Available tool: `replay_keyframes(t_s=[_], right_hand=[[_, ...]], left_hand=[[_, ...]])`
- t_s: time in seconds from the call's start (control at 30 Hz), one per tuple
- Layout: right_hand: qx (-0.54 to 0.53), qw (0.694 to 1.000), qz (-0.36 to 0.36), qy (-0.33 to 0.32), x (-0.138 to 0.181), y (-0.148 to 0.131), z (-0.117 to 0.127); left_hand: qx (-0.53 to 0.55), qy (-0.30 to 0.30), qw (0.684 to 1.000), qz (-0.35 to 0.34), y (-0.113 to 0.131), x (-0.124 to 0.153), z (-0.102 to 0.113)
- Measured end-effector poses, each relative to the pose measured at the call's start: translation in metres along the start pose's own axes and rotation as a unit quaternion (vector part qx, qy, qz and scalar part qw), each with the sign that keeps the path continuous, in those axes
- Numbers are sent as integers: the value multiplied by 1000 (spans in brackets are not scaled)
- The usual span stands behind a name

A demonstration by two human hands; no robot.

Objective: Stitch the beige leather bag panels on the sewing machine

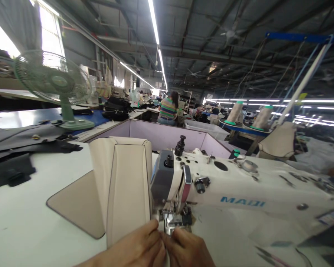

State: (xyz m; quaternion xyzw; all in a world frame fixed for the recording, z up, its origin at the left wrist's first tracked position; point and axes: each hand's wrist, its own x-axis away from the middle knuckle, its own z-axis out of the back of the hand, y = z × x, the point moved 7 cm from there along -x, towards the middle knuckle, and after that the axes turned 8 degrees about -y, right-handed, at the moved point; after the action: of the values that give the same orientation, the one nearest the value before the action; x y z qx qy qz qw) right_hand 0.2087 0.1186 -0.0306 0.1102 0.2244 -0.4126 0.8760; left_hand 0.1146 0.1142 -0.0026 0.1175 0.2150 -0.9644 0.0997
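Observation:
A beige leather panel [128, 185] with dark edging stands up folded at the left of the sewing machine [233, 185], its near edge running under my hands. My left hand [143, 243] is closed, pinching the panel's edge just in front of the presser foot [171, 220]. Beside it, my right hand [187, 248] is closed too, fingertips bent down against the left ones. The bit gripped between the fingertips is mostly hidden. A flap of the same beige leather [78, 204] lies flat on the white table [44, 230].
Dark fabric pieces [11, 170] lie at the table's left. Behind them a green fan [62, 85] stands on a blue surface. Thread cones [233, 113] sit on a stand behind the machine. Scissors-like tools [272, 256] rest at lower right. A person in a striped shirt [168, 109] sits farther off.

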Motion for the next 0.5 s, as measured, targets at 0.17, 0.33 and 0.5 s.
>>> replay_keyframes(t_s=[0.17, 0.33, 0.5], right_hand=[[6, 988, -68, -138, -20, -3, 2], [36, 989, -20, -141, -26, -11, -8], [64, 990, 13, -123, -20, -18, -8]], left_hand=[[37, -79, 996, -19, -11, 0, 5], [90, -161, 981, 62, -56, 15, 29], [16, -192, 980, 44, -69, 23, 37]])
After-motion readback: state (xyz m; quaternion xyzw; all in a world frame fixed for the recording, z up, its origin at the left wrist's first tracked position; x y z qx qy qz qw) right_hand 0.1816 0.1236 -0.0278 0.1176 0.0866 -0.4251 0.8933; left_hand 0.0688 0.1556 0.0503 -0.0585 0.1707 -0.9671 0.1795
